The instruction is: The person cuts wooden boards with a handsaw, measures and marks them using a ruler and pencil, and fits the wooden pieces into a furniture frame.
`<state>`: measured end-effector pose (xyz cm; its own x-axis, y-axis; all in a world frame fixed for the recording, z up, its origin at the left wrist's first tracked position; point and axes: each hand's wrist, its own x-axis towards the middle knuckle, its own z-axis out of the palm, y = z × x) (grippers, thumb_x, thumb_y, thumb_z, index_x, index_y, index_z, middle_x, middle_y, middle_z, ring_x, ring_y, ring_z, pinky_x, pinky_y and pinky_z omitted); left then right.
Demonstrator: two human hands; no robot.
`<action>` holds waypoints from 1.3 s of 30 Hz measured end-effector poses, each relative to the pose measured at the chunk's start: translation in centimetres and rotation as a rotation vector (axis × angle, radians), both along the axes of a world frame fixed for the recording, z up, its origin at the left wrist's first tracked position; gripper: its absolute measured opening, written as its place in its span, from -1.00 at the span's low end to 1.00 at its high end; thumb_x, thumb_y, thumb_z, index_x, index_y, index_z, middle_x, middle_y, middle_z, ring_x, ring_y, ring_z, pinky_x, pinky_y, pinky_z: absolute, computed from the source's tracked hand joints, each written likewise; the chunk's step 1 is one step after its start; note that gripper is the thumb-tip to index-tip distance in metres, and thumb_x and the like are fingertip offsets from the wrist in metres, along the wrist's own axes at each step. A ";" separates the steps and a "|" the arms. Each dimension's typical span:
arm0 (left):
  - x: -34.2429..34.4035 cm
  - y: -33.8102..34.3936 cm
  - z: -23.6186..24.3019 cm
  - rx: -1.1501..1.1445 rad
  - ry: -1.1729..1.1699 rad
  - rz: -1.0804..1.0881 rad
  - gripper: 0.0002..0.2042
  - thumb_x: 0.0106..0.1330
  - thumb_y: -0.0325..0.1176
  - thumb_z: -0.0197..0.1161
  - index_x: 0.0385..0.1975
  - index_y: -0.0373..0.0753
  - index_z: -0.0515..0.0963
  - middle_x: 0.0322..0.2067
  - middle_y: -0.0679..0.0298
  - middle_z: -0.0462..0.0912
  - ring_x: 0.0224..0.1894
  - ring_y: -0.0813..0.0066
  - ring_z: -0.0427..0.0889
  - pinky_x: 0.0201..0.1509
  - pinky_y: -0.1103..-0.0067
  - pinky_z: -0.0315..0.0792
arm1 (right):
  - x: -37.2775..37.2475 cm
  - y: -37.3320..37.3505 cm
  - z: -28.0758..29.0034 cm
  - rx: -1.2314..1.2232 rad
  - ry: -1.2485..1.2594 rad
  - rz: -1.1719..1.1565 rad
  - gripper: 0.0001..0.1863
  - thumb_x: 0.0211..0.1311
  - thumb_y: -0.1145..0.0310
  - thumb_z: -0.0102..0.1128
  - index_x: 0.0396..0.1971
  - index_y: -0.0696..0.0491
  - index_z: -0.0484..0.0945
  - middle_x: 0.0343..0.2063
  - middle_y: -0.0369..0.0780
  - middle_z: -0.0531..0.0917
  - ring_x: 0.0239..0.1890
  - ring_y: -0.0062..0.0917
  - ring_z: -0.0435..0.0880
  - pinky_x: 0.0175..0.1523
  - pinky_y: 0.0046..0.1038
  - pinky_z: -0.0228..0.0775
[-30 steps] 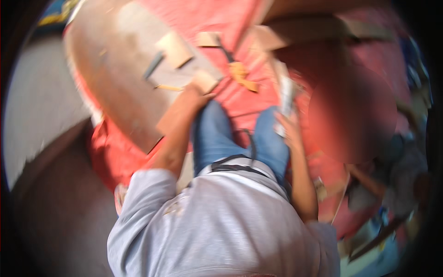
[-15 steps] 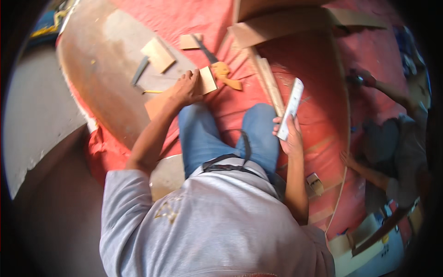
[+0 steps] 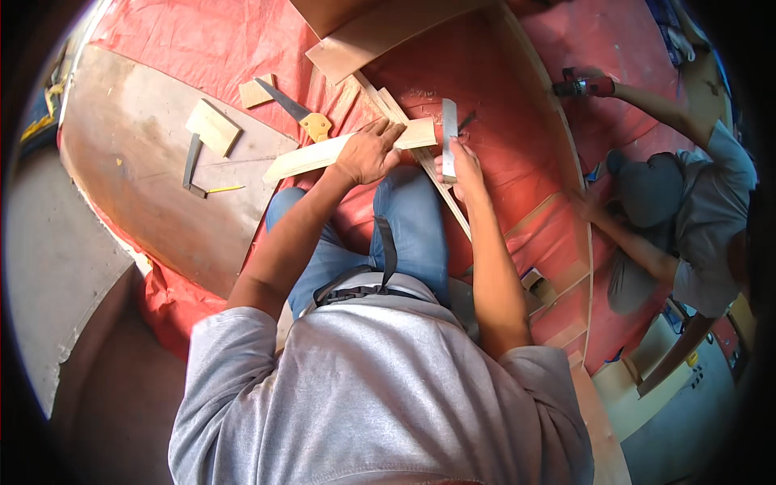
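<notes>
My left hand [image 3: 370,152] is over a long pale piece of wood [image 3: 311,159], its fingers across the top and the underside hidden. The wood lies slantwise above my thighs, its right end near a pale, silvery flat bar [image 3: 449,129]. My right hand [image 3: 464,171] is closed round the lower part of this bar and holds it upright, apart from the wood's end. Beyond the wood lies a handsaw [image 3: 301,110] with a yellow-orange handle. Left of it are a try square [image 3: 191,168], a pencil [image 3: 225,189] and a small wooden block [image 3: 214,128].
A brown sheet [image 3: 145,170] lies on the red tarp [image 3: 202,32]. Wooden strips [image 3: 436,182] run beneath my work. A large curved panel [image 3: 396,36] stands at the far side. On the right a co-worker [image 3: 703,202] holds a red and black power drill [image 3: 584,86].
My left hand has brought the wood rightward across my thighs, turning it. The bar in my right hand is now nearer its end. The view has shifted to the right.
</notes>
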<state>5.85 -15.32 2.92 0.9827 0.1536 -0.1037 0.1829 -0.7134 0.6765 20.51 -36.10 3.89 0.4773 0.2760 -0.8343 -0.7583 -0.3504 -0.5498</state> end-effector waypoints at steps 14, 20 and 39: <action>0.6 -3.3 -1.3 0.112 0.192 0.235 -0.34 0.12 -0.33 0.33 0.31 -0.18 0.36 0.15 -0.04 0.53 0.23 -0.11 0.54 0.31 0.15 0.45 | 0.5 2.3 4.3 -0.168 0.132 0.248 -0.59 0.56 0.05 0.00 -0.07 0.17 0.45 -0.53 -0.16 0.61 -0.67 -0.48 0.56 -0.65 -0.40 0.45; 1.1 -2.1 -1.5 -0.004 0.301 0.191 -0.35 0.15 -0.26 0.33 0.31 -0.16 0.37 0.10 -0.03 0.56 0.24 -0.04 0.54 0.28 0.14 0.46 | 1.9 4.8 1.2 -0.067 0.052 0.229 -0.57 0.54 0.03 0.03 -0.04 0.16 0.45 -0.54 -0.15 0.61 -0.70 -0.48 0.56 -0.66 -0.39 0.44; 1.1 -2.8 -0.9 0.097 0.316 0.234 -0.35 0.15 -0.27 0.29 0.32 -0.19 0.37 0.10 -0.02 0.57 0.21 -0.03 0.54 0.31 0.14 0.43 | -0.4 1.4 3.6 -0.103 0.030 0.262 -0.60 0.59 0.06 -0.01 -0.13 0.15 0.50 -0.57 -0.20 0.60 -0.74 -0.54 0.52 -0.70 -0.46 0.39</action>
